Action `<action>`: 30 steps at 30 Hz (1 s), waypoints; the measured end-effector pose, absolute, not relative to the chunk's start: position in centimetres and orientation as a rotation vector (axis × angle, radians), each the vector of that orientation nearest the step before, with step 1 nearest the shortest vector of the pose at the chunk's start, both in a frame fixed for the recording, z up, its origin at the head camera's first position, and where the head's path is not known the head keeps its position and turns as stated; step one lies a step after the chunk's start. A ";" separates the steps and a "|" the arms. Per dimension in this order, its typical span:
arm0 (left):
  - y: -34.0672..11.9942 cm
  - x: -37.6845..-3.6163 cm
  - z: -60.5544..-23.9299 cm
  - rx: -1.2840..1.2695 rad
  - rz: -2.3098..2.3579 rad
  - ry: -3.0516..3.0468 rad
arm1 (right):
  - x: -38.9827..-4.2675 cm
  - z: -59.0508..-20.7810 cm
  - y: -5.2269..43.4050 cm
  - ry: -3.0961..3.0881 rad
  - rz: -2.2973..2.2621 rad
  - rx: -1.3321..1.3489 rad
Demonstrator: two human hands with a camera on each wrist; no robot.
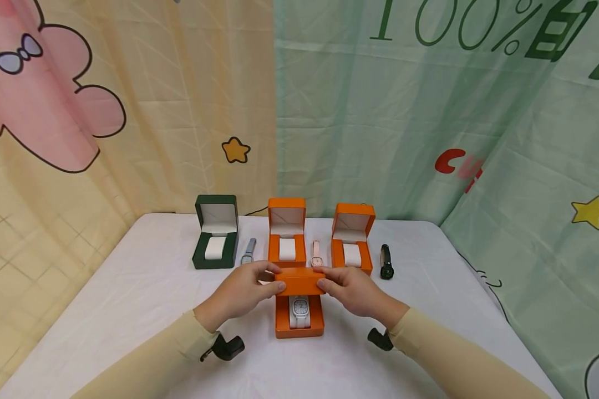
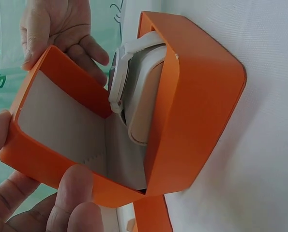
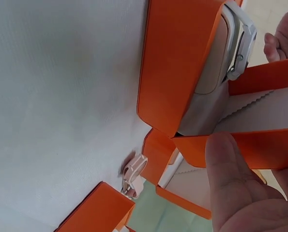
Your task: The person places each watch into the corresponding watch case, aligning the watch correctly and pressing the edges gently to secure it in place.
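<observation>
Head view: left hand (image 1: 244, 291) and right hand (image 1: 355, 292), half-closed, pinch the lid (image 1: 300, 281) of the near orange rectangular box (image 1: 299, 333), white square-faced watch (image 1: 300, 310) inside

Left tabletop (image 1: 125, 299): wide lane, near-to-far!
Middle: near orange box (image 1: 300, 289) blocks; far left, green box (image 1: 216, 228)!
Right: space beyond black watch (image 1: 386, 263)!

Long plain pale-yellow sleeves (image 1: 147, 354), small black rounded wrist cameras (image 1: 229, 348) beside the cuffs (image 1: 199, 331), bare hands (image 1: 237, 293)
</observation>
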State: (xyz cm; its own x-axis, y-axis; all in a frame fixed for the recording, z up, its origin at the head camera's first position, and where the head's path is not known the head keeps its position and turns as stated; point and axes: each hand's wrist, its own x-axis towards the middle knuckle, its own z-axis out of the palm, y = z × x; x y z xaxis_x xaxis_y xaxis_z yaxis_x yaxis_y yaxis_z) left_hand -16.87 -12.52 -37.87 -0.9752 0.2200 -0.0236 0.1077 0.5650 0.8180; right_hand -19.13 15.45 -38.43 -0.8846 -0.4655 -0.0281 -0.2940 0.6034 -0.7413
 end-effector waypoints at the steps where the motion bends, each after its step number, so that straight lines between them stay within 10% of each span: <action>1: -12.5 -16.8 -37.9 0.285 1.384 2.669 | -19.1 -38.5 15.4 2.613 -1.153 -0.626; 30: -12.4 -15.6 -38.8 0.331 1.442 2.652 | -17.5 -38.8 15.5 2.617 -1.197 -0.591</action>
